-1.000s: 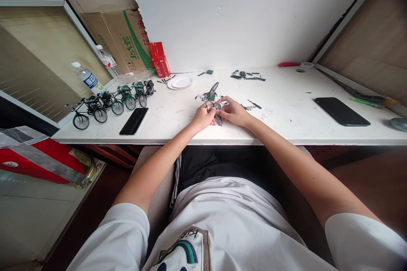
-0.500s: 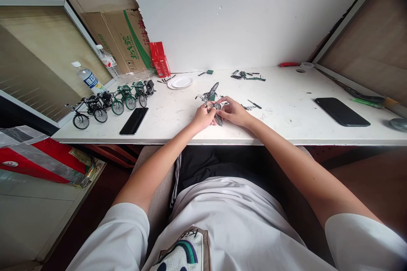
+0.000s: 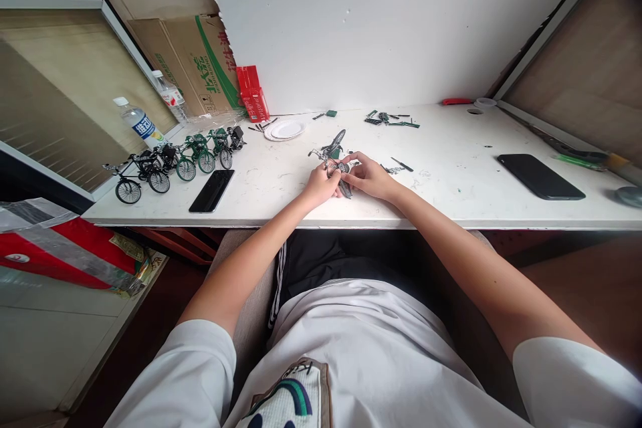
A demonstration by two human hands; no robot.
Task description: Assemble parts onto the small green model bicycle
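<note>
While your left hand [image 3: 324, 184] and right hand [image 3: 370, 178] meet near the front edge of the white surface [image 3: 271, 204], you hold a small model bicycle [image 3: 332, 155] between them. Your left grip is narrow, with thumb and fingers closed on the bike's middle; your right grip is narrow too, its fingertips pinching the bike from the right, by a round part [image 3: 343, 167].

The bicycle's long axis runs away from you, tilted a little across the surface: one wheel [image 3: 334, 142] points to the far side, and the other [image 3: 346, 189] comes down toward you between your hands. Its handlebar [image 3: 315, 153] sticks out to the left, beside the far wheel. You cannot tell from this view whether the bike touches the surface.

Just beyond your right hand lie a thin dark piece [image 3: 402, 164] and some small parts [image 3: 390, 170]; farther back is a pile of green and black parts [image 3: 388, 119]. To your left, a phone [image 3: 211, 191] lies near a row of upright model bikes [image 3: 186, 170], with white plates [image 3: 284, 130] behind, near a red box [image 3: 252, 93].
</note>
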